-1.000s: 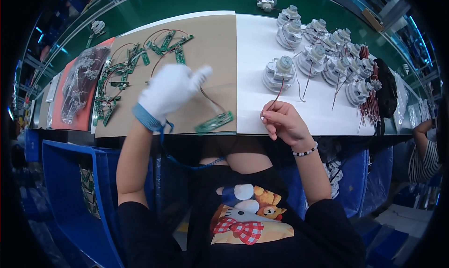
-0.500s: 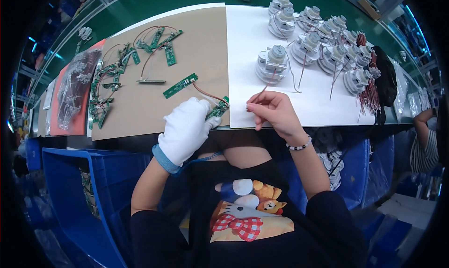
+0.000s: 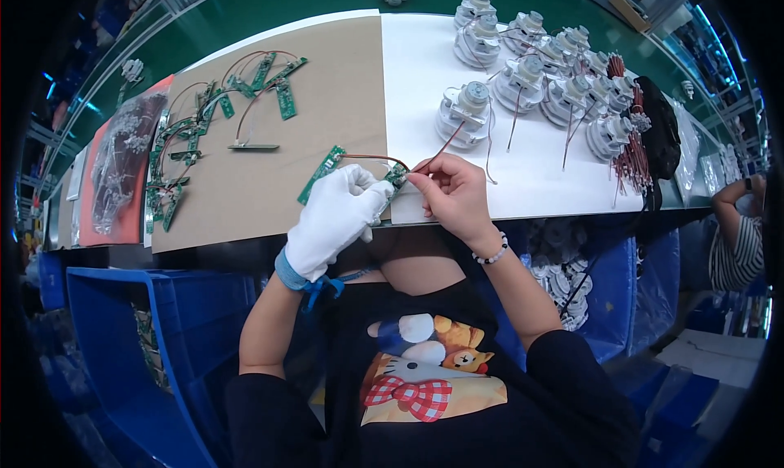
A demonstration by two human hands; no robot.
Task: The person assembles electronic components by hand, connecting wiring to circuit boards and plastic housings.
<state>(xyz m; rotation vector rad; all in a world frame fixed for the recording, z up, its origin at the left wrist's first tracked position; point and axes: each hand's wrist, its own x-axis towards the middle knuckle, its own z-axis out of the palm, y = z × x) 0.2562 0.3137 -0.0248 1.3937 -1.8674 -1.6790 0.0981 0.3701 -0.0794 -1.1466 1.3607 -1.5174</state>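
Note:
In my white-gloved left hand (image 3: pixel 336 216) is a small green circuit board (image 3: pixel 397 176), pinched between thumb and fingers at the table's front edge. A brown-red wire joins it to a longer green circuit board (image 3: pixel 321 176), which lies tilted just beyond the glove. My bare right hand (image 3: pixel 454 192) is closed on a thin red wire (image 3: pixel 446 144), its fingertips right up against the small board. That wire runs from a white round motor unit (image 3: pixel 464 115) standing on the white sheet. The wire's tip is hidden by my fingers, so whether it sits in the board cannot be seen.
More wired boards (image 3: pixel 196 129) lie on the brown sheet (image 3: pixel 269 190) at left. Several white motor units (image 3: pixel 543 76) and a red wire bundle (image 3: pixel 630 153) stand at right. Blue bins (image 3: pixel 196 296) sit below the table. Another person's arm (image 3: pixel 731 202) shows at far right.
My right hand has moved left with the red wire, up to the small board. The small board has been raised slightly by my left hand, and the longer board has swung steeper.

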